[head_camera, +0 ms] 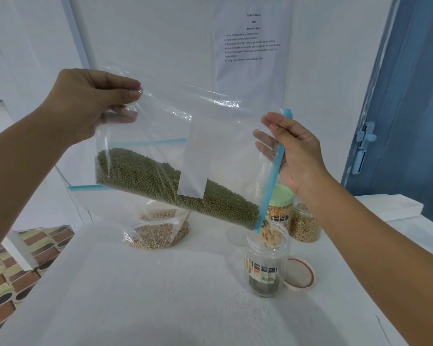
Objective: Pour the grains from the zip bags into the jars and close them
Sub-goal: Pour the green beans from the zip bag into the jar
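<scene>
Green grains (160, 181), blue-zipped clear bag (210, 116)

Behind the zip bag (175, 136) I hold, my left hand's (85, 106) fingertips show only as a blur through the plastic, and so do my right hand's (293, 156) fingers. Below my right hand, the bag's low corner covers part of the open jar's (266, 265) mouth. The jars' labels and the wall sheet (251, 38) above my hands are too small to read.
</scene>
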